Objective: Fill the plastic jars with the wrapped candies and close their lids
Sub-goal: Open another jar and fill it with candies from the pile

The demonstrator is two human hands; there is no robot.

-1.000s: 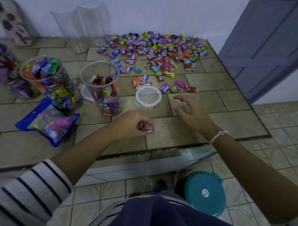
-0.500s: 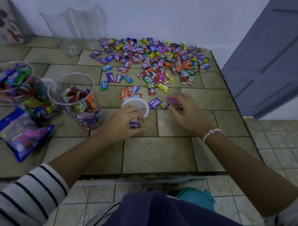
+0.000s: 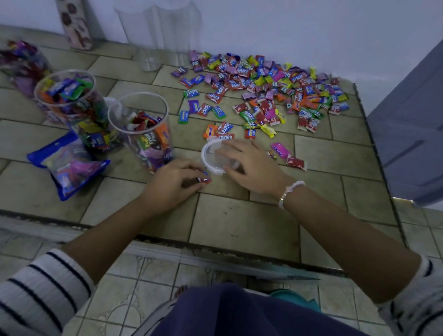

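A big heap of wrapped candies lies at the far right of the tiled counter. Two open clear jars stand at the left: one about half full, one nearly full behind it. A clear round lid lies flat in front of them. My right hand rests on the lid, fingers spread over it. My left hand sits just left of the lid, closed on a red and blue wrapped candy. A pink candy and a red one lie to the right.
A blue candy bag lies at the front left. Another filled jar stands at the far left. Empty clear jars and a patterned bottle stand against the wall. A grey door is at the right, a teal lid below the counter.
My right hand has moved left from the pink candy onto the clear lid. My left hand has pulled back slightly toward the counter's front with its candy. The view has shifted.
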